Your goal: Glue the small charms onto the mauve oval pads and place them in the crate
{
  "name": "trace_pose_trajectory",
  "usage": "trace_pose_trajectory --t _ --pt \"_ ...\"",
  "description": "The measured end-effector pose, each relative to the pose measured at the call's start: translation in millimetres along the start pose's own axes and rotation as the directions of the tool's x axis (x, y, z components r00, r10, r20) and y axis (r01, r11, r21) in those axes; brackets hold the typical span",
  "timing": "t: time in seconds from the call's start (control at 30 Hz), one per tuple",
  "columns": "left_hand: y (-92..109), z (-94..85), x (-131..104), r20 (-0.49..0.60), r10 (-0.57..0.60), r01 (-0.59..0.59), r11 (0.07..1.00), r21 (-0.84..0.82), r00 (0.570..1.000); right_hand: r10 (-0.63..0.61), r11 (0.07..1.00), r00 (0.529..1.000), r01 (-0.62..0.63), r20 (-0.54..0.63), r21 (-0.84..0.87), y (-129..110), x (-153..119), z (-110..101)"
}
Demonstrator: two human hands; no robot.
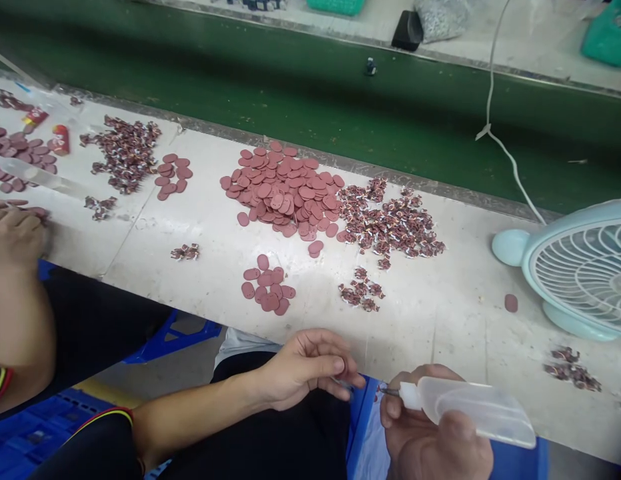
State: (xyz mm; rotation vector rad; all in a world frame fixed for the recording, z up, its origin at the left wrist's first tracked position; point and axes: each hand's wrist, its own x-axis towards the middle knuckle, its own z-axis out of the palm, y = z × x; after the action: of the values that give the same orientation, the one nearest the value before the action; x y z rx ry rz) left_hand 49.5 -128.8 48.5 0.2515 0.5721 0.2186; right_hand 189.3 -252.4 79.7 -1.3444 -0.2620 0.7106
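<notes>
At the table's front edge, my left hand (315, 367) is closed, thumb against the curled fingers. Something small and dark seems to sit at its fingertips, too hidden to name. My right hand (435, 427) is wrapped round a translucent squeeze bottle (477, 410), which lies tilted with its thin dark nozzle pointing at my left hand. Just beyond my left hand is a small group of reddish-brown oval discs (267, 287). To their right lies a little cluster of small brown-and-white figure-like pieces (363, 291).
Farther back are a large heap of oval discs (285, 190) and a pile of brown-and-white pieces (395, 223). A light-blue fan (585, 267) stands at right, its white cable (510, 160) running upward. Another person's hand (13, 233) rests at the left edge.
</notes>
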Motion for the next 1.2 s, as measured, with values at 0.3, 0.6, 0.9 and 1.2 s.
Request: trace_pose_trajectory --t 0.3,0.6,0.9,1.2 --pt "-11 14.1 3 -0.171 0.182 -0.143 0.966 0.215 0.968 0.207 0.948 0.971 -0.23 0.121 0.219 4 -17 20" --pt "-8 12.0 0 -0.117 0.026 0.005 0.966 0.257 0.993 0.201 0.97 0.979 -0.193 -0.042 0.149 13 -5 38" --pt "1 0.2 5 -0.056 -0.093 0.103 0.967 0.233 0.994 0.164 0.983 0.964 -0.176 0.207 0.042 18 -5 26" --pt "15 3.6 -5 -0.06 -0.08 0.085 0.993 0.087 0.995 -0.1 0.995 0.993 0.098 0.066 0.036 -1 5 32"
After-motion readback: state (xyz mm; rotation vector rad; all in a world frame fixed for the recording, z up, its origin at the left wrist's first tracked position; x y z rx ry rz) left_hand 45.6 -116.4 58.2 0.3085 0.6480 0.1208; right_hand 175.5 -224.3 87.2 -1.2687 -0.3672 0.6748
